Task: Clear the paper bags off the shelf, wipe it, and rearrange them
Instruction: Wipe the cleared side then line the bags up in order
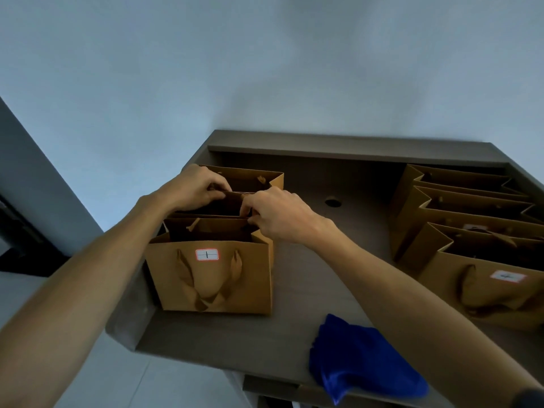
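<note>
Item: middle paper bag (206, 205), left row of the shelf (309, 278). Left hand (194, 187) and right hand (279, 213) pinch its rim. Risk: thin paper tearing, or the front bag (209, 278) just below the grip toppling.

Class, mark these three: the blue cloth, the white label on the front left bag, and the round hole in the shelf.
blue cloth (362, 363): head view, middle of the fabric.
white label (207, 255): head view, centre of the sticker.
round hole (333, 202): head view, its dark opening.
</note>
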A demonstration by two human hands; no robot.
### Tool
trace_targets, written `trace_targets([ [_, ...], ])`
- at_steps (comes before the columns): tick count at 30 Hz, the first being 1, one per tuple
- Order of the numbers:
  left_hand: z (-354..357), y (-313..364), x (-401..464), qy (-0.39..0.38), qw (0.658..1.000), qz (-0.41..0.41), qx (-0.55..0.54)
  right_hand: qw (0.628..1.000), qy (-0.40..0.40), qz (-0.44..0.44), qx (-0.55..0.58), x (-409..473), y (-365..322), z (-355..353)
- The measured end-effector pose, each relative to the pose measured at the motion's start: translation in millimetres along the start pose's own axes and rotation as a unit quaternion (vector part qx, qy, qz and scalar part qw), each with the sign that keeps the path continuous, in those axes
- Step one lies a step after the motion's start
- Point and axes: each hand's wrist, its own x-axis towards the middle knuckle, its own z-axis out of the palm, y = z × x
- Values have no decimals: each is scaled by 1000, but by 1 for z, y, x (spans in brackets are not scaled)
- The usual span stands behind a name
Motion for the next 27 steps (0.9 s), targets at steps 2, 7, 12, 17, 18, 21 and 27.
trace_targets([
  [2,0,4,3,-2,1000,9,1,1000,3,7,10,-4,4,-1],
  [7,1,30,23,15,999,36,-14,999,25,43,0,-21,28,-17],
  [12,9,70,58,14,997,70,-27,994,42,97,-21,-52,61,-42],
  [17,30,114,93,9,992,116,-43,986,38,152,-53,-87,94,-65],
  [18,34,123,98,8,991,123,-46,985,38,160,-59,-94,100,-68],
  [21,44,146,114,8,990,136,-48,980,35,182,-72,-109,115,-76],
  [27,59,169,128,9,989,145,-40,969,26,220,-106,-122,140,-77],
])
